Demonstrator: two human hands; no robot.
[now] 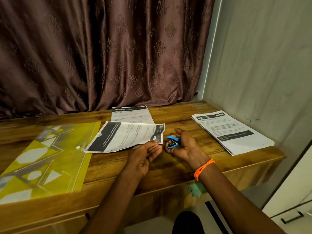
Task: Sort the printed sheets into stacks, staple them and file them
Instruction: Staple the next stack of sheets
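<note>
My left hand (pixel 145 153) pinches the near right corner of a printed stack (pixel 125 135), lifting that corner off the wooden table (pixel 168 164). Right beside it, my right hand (pixel 183 146) lies palm up and grips a small blue stapler (pixel 173 141). A single printed sheet headed "DRESSING TABLE" (pixel 130 114) lies flat behind the held stack. A thicker pile of printed sheets (pixel 231 130) rests at the table's right end. A yellow patterned plastic file folder (pixel 42 159) lies flat on the left.
A brown curtain (pixel 101 53) hangs behind the table. A pale wall (pixel 261 65) closes the right side, with a white cabinet (pixel 295 196) low at the right. A green tape piece (pixel 195 190) sticks to the table's front edge.
</note>
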